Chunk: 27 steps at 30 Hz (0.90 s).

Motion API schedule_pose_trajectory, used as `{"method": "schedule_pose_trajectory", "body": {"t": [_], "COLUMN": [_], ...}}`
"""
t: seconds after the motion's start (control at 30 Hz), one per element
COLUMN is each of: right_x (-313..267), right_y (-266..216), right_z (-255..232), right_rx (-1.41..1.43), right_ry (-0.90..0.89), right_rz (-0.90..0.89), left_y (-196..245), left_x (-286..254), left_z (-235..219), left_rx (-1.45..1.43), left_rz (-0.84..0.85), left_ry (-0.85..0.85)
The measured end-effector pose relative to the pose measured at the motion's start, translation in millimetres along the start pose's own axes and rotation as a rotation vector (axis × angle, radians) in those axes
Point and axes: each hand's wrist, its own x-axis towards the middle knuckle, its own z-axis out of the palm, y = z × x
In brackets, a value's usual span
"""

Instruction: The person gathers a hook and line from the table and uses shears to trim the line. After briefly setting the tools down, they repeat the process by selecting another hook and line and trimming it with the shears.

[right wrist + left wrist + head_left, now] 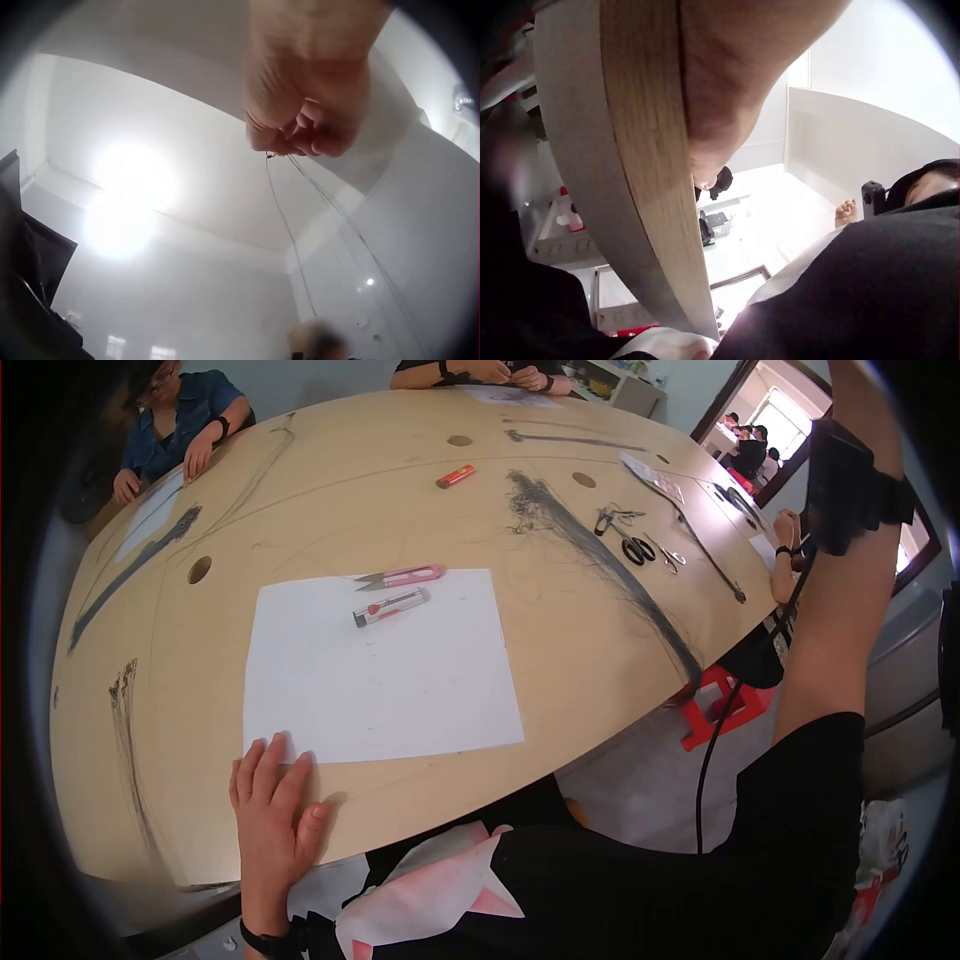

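My left hand (272, 810) lies with spread fingers on the table, its fingertips touching the lower left corner of a white paper sheet (400, 690). On that sheet are a pink-handled thread snipper (405, 577) and a small clear-and-grey cutter (390, 607). The right arm is raised, its hand outside the head view. In the right wrist view the right hand (311, 105) has curled fingers pinching thin dark strands (341, 214) that hang down from them. The left wrist view shows the left hand (735, 82) at the table edge (656, 150).
A dark hair bundle (610, 565) lies to the right, near black scissors (637, 550). Thinner strands (128, 740) lie at the left, another bundle (135, 570) beyond them. A red object (455, 477) is farther back. Other people sit around the table; a red stool (725, 710) stands below.
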Motion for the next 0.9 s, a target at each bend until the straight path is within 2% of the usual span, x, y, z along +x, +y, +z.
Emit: {"method": "schedule_pose_trajectory", "body": {"t": [0.1, 0.2, 0.23, 0.27, 0.33, 0.43, 0.53, 0.6, 0.63, 0.67, 0.77, 0.8, 0.83, 0.87, 0.9], "right_x": [-16, -21, -25, -23, -27, -16, -22, -45, -58, -70, -119, -142, -163, -186, -205], "right_y": [-7, -27, -34, -42, -81, -125, -140, -121, -103, -69, 35, 57, 81, 104, 126], "right_z": [-8, -54, -69, -111, -128, -177, -183, -143, -118, -116, -92, -45, -4, 25, 50], "right_rx": [-0.075, 0.018, 0.053, 0.084, 0.227, 0.119, 0.120, -0.211, -0.189, -0.314, -0.454, -0.294, -0.178, -0.173, -0.034], "right_ry": [0.107, 0.126, 0.150, 0.062, 0.053, 0.147, 0.072, 0.100, 0.177, 0.310, -0.105, -0.109, -0.135, -0.165, -0.205], "right_rz": [0.071, 0.304, 0.274, 0.313, 0.300, 0.396, 0.480, 0.447, 0.402, 0.508, 0.924, 1.009, 1.022, 1.083, 1.173], "left_y": [0, 3, 3, 2, 1, -1, -3, -3, -2, -1, 0, 0, 1, 2, 3], "left_x": [-1, 0, 0, 0, 1, 0, 0, 0, 1, 1, -1, -2, -4, -4, -4], "left_z": [-2, -5, -6, -5, -3, 0, 1, 1, 1, 0, 1, 2, 1, 0, 0], "left_rx": [-0.009, 0.025, 0.019, 0.020, 0.007, -0.016, -0.008, 0.008, 0.009, -0.007, -0.002, 0.009, 0.017, 0.010, 0.005], "left_rz": [0.006, 0.007, 0.007, 0.008, 0.024, 0.007, 0.001, 0.002, -0.003, 0.002, 0.012, 0.026, 0.014, 0.051, 0.086], "left_ry": [-0.007, -0.035, -0.037, -0.035, -0.036, -0.029, -0.040, -0.031, -0.032, -0.017, 0.023, 0.045, 0.041, 0.047, 0.057]}}
